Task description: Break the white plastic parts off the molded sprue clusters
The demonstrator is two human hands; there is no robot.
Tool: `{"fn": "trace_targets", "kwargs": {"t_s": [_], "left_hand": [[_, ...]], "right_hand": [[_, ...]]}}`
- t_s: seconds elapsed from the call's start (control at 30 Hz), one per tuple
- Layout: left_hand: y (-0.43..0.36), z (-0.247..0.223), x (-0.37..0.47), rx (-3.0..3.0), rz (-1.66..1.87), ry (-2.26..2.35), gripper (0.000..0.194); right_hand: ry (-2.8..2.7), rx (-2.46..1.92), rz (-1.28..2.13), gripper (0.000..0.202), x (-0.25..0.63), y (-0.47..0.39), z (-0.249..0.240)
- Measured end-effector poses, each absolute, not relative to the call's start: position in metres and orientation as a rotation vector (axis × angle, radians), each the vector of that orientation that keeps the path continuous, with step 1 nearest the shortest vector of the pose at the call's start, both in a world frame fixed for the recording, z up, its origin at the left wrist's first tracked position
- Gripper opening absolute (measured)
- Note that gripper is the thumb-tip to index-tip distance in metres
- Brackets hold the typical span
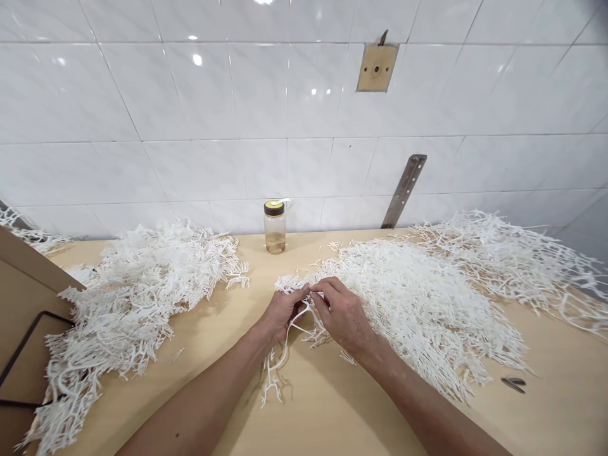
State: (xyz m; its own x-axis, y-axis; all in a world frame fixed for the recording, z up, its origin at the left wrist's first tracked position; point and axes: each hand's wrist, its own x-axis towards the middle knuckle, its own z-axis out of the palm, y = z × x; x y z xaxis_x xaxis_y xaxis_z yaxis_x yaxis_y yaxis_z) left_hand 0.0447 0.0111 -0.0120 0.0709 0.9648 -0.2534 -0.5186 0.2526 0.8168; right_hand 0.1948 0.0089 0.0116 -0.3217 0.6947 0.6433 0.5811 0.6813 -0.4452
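At the middle of the table, my left hand (285,308) is closed on a white branched plastic piece (287,345), whose thin stem hangs down toward me and forks at its lower end. My right hand (339,310) is beside it, thumb and forefinger pinched at the same piece near the left fingertips; what exactly lies between them is too small to make out. More white branches stick out behind and below both hands. A large pile of white branched pieces (418,304) touches the area just right of my right hand.
Another white pile (142,285) covers the left of the table (199,392), by a brown box (33,278) with a black wire frame. A lidded bottle (275,228) stands near the tiled wall. Looser white branches (513,253) lie back right; a small dark tool (513,384) lies front right.
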Motion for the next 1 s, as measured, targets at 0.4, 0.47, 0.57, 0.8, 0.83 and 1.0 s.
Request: {"fn": "trace_targets", "kwargs": {"t_s": [0.4,0.47,0.57,0.8,0.83,1.0], "left_hand": [[0.008,-0.005,0.045,0.629,1.155,0.965,0.035],[0.009,-0.006,0.044,0.632,1.141,0.963,0.036],[0.010,-0.007,0.044,0.648,1.133,0.953,0.038],[0.006,-0.001,0.047,0.664,1.160,1.009,0.040],[0.006,0.000,0.047,0.654,1.156,1.008,0.040],[0.009,-0.004,0.045,0.622,1.151,0.990,0.039]], "right_hand": [[-1.997,-1.083,0.232,0.014,0.196,0.013,0.007],[-1.978,-1.101,0.338,0.013,0.197,0.014,0.009],[-1.953,-1.169,0.474,0.013,0.198,0.015,0.013],[-1.886,-1.283,0.640,0.018,0.198,0.014,0.016],[-1.865,-1.287,0.700,0.018,0.198,0.015,0.016],[-1.742,-1.275,0.998,0.022,0.199,0.017,0.017]]}}
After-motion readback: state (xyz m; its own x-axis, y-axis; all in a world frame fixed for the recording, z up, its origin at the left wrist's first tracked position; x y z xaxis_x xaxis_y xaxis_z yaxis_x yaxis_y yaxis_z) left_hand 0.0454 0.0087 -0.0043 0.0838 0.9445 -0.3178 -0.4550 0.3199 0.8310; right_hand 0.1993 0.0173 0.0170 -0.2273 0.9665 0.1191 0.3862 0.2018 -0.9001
